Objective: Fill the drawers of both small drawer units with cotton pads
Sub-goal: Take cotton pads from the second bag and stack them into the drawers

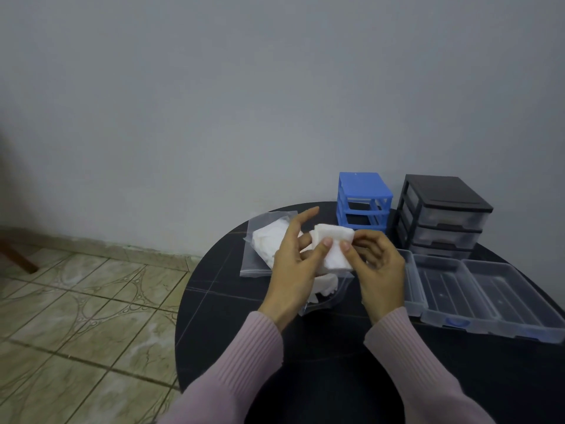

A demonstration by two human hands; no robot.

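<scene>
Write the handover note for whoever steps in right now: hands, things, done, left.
Left hand and right hand together pinch a stack of cotton pads above the table.
More pads lie in the plastic bags under the hands.
Blue drawer unit stands empty-framed; three clear drawers lie out on the table, with no pads visible in them.
Black drawer unit has drawers in; contents unclear.
Left: fill all drawers, reinsert.
</scene>
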